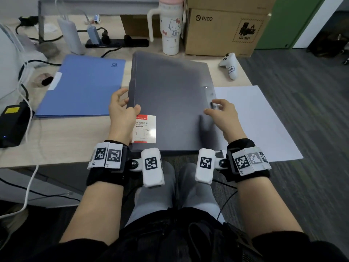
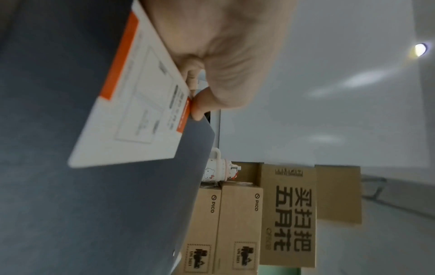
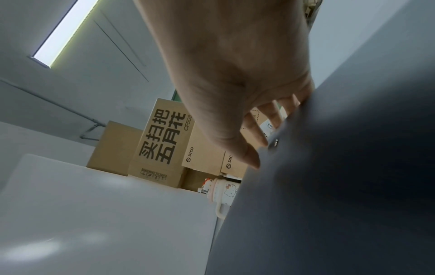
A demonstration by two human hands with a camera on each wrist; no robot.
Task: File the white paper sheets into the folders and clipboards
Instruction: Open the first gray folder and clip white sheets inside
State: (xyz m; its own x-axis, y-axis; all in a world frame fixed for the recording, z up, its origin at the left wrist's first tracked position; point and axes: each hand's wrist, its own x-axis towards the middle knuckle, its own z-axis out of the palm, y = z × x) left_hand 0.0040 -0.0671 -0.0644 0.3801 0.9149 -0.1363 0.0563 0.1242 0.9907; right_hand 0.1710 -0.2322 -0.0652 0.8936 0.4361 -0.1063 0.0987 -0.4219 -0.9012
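Observation:
A closed grey folder [image 1: 170, 99] with a white and orange label [image 1: 146, 129] lies mid-desk, its near edge at the desk's front. My left hand [image 1: 124, 108] holds its left edge, thumb on the cover by the label, fingers at the edge. The left wrist view shows that left hand [image 2: 223, 55] with the thumb tip pressed on the label [image 2: 132, 104] of the grey folder [image 2: 94, 204]. My right hand [image 1: 221, 110] grips the right edge, fingers curled beside a metal rivet. A white paper sheet [image 1: 255, 120] lies right of the folder, partly under it. A blue folder [image 1: 81, 86] lies shut at the left.
Behind the folders stand a Hello Kitty tumbler [image 1: 171, 25], a PICO cardboard box [image 1: 222, 31] and a black power strip [image 1: 117, 43]. A white game controller [image 1: 229, 65] lies at the back right. A black adapter [image 1: 13, 125] with cables sits at the left. The paper overhangs the desk [image 1: 66, 140].

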